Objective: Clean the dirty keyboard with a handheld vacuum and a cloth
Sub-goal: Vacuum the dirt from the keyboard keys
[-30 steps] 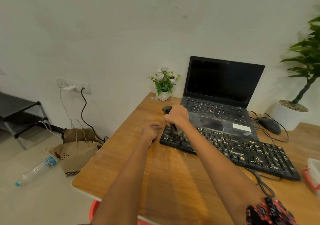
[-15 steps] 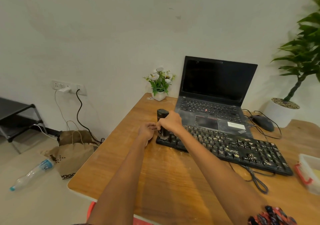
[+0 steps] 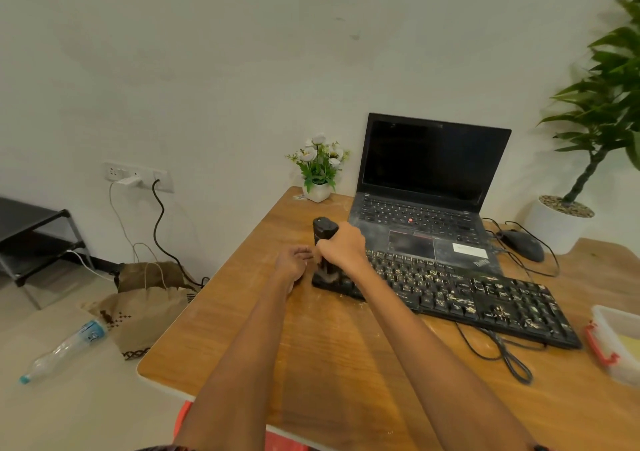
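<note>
Starting at the left, our left hand (image 3: 294, 263) sits loosely curled on the wooden desk (image 3: 242, 329) just beside the keyboard's near-left end, gripping nothing we can make out; we judge it is there to steady that end against sliding. Next to it, our right hand (image 3: 343, 248) is wrapped tight around the black handheld vacuum (image 3: 323, 232), held upright with its nozzle pressed down on the left corner of the keyboard (image 3: 467, 294), probably so suction reaches between the keys. The keyboard lies across the desk in front of the open laptop (image 3: 426, 201), and pale crumbs cover most keys to the right (so most of the work looks undone). Its palm rest bears a white sticker and a slanted logo, both too small to read. No cloth is clearly in view.
</note>
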